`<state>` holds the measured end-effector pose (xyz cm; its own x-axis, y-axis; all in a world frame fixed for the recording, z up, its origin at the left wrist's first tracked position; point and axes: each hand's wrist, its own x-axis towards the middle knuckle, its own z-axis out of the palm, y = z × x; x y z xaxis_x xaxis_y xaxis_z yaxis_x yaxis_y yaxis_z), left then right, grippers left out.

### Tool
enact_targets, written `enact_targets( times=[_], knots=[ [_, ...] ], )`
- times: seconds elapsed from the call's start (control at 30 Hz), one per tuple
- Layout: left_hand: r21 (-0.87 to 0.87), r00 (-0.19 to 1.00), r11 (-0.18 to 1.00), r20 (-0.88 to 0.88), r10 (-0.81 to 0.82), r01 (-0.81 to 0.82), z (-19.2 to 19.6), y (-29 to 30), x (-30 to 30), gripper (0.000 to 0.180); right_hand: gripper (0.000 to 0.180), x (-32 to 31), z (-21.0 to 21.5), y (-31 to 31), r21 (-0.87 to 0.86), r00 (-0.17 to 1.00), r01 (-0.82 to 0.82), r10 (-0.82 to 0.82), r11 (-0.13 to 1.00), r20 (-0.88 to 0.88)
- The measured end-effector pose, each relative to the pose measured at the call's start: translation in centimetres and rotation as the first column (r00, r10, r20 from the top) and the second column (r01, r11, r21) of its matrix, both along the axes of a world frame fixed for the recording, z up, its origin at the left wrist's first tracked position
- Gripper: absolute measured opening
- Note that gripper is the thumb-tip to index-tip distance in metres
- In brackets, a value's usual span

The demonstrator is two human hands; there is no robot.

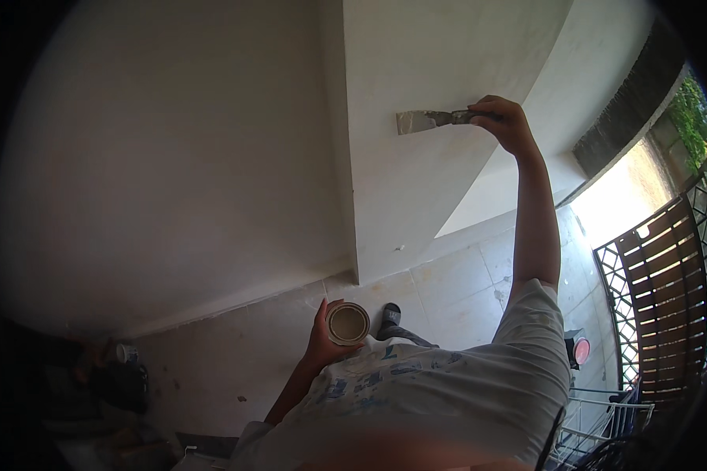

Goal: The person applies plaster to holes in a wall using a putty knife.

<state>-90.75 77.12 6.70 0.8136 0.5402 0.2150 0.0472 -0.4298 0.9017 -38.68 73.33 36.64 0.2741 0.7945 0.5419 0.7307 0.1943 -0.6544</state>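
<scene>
My right hand (504, 122) is stretched out and closed around the handle of a putty knife (420, 121). Its broad blade points left and lies at or very near the pale face of a wall pillar (416, 188); I cannot tell whether it touches. Some whitish filler or residue shows on the blade. Low at my front, my left hand (320, 342) grips a round open can (347, 324) from its left side and below. The can's pale inside faces up, and how much it holds is hard to make out.
A plain wall (181, 157) spans the left, meeting a tiled floor (236, 369). On the right stand a slatted wooden bench (664, 275) and a white wire rack (597, 428). A round pinkish-red item (580, 351) lies by the bench. A white bucket (126, 353) sits in the dim left corner.
</scene>
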Motion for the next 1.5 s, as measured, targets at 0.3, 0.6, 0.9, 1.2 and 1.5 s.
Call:
enact_targets(
  times=[0.3, 0.6, 0.9, 1.2, 1.5],
  knots=[
    [-0.025, 0.999, 0.999, 0.035, -0.019, 0.02, -1.1, -0.1, 0.9, 0.141, 0.021, -2.8, 0.5, 0.5, 0.041, 0.976, 0.164, -0.168, 0.986, 0.141],
    [-0.097, 0.997, 0.993, 0.018, -0.069, 0.071, -0.5, 0.3, 0.8, 0.141, 0.018, -1.9, -1.1, -1.0, 0.158, 0.947, 0.241, -0.267, 0.958, 0.178],
    [-0.119, 1.0, 0.993, -0.012, -0.009, 0.008, -0.3, -1.3, 0.4, 0.141, 0.018, -3.0, -0.6, -0.5, 0.112, 0.983, 0.112, -0.127, 0.987, 0.135],
    [-0.073, 0.998, 0.997, -0.043, -0.039, 0.036, -0.1, -1.3, 0.1, 0.149, 0.019, 0.9, -4.7, 0.5, 0.289, 0.92, 0.324, -0.371, 0.901, 0.126],
    [-0.079, 0.999, 0.997, -0.051, -0.017, 0.013, -0.1, -0.6, -0.1, 0.149, 0.014, -1.2, -5.1, 0.7, 0.305, 0.987, 0.159, -0.159, 0.939, -0.026]
  ],
)
